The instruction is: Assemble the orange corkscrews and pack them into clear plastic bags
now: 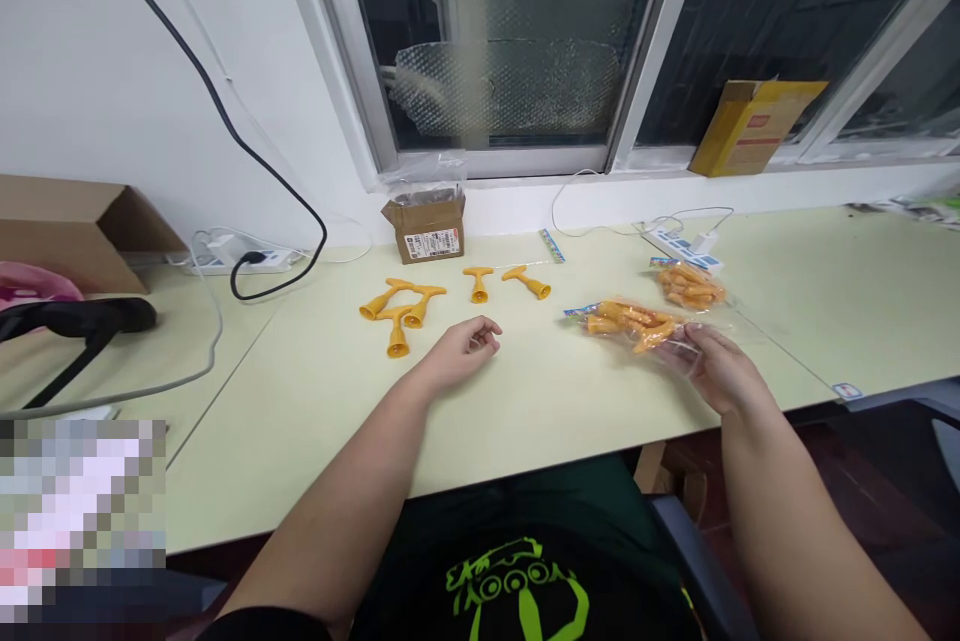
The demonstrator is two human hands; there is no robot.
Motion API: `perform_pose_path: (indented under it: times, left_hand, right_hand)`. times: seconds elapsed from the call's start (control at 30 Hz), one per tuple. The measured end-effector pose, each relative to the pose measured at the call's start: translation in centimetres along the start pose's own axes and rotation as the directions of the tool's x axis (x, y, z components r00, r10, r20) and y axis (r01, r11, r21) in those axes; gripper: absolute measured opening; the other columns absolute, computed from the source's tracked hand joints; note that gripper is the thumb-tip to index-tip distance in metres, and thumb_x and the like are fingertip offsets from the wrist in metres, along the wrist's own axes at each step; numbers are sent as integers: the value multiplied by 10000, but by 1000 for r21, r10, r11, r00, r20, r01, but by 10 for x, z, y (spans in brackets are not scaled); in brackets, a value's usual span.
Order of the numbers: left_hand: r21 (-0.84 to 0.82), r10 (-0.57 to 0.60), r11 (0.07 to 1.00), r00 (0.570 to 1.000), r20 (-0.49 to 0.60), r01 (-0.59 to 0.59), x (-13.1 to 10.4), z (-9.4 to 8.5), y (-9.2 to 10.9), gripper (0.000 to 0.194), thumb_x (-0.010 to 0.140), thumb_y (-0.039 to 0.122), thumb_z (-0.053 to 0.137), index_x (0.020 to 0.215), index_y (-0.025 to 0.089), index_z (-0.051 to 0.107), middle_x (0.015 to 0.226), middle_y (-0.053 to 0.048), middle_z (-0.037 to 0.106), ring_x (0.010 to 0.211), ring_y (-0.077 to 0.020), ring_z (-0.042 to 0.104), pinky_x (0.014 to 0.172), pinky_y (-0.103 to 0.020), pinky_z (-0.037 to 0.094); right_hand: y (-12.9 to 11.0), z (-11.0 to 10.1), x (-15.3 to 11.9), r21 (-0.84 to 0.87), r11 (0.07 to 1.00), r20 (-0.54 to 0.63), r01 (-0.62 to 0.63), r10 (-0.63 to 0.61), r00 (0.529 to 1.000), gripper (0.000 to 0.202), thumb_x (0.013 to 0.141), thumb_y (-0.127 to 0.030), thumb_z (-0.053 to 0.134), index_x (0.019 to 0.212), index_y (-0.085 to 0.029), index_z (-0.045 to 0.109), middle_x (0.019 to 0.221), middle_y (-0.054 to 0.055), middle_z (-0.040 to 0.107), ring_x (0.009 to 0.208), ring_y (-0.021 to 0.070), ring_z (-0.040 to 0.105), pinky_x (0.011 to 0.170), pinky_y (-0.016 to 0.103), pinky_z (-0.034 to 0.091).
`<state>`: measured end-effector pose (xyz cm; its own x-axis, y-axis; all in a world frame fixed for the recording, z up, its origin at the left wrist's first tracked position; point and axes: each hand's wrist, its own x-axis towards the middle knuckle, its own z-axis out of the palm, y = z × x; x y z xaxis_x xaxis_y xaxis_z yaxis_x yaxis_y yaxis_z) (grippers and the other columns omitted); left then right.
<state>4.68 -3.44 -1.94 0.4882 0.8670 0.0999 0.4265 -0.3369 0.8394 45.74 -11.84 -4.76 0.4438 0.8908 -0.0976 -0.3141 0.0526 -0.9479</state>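
My right hand [724,366] grips the near end of a clear plastic bag [634,321] with yellow-orange T-shaped plastic pieces inside and a blue printed header at its left end. Behind it lies a second filled bag [688,283]. My left hand [469,349] rests on the table with fingers loosely curled and apart, nothing in it. Beyond that hand are two loose yellow T-shaped handles, one upright [478,285] and one tilted [527,281]. Further left is a cluster of several more handles [397,331].
A small cardboard box [427,226] stands against the wall, near a flat clear bag with a blue header [553,246]. Power strips [682,248] and cables lie along the back edge. A black cable [217,101] hangs at left, beside a larger carton [67,226].
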Motion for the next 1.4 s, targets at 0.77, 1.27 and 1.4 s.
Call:
perform_pose_path:
  times: [0.77,1.27,1.4]
  left_hand:
    - [146,-44,989,994,99,29,-6,4,4,252,876,356,584,1058,217,687,902,-35,695,797,-204,632,702,-323,488]
    - [197,-52,980,993,105,31,-6,4,-1,233,889,338,576,1050,218,694,927,-42,692,792,-200,631,711,-321,491]
    - [236,-50,971,991,121,20,-9,3,4,230,894,325,568,1059,226,695,957,-48,700,835,-215,638,745,-336,493]
  right_hand:
    - [43,90,-34,-290,926,318,241,-144,937,336,810,-364,743,1084,-271,572,1000,18,673,796,158,647,691,302,562]
    - [33,209,179,-821,95,568,562,37,822,366,839,-46,558,1144,-90,756,1563,193,501,1494,292,425,1245,379,305]
    - [43,212,193,-829,97,557,551,46,829,379,797,-35,590,1133,-102,751,1447,207,609,1419,306,514,1210,391,357]
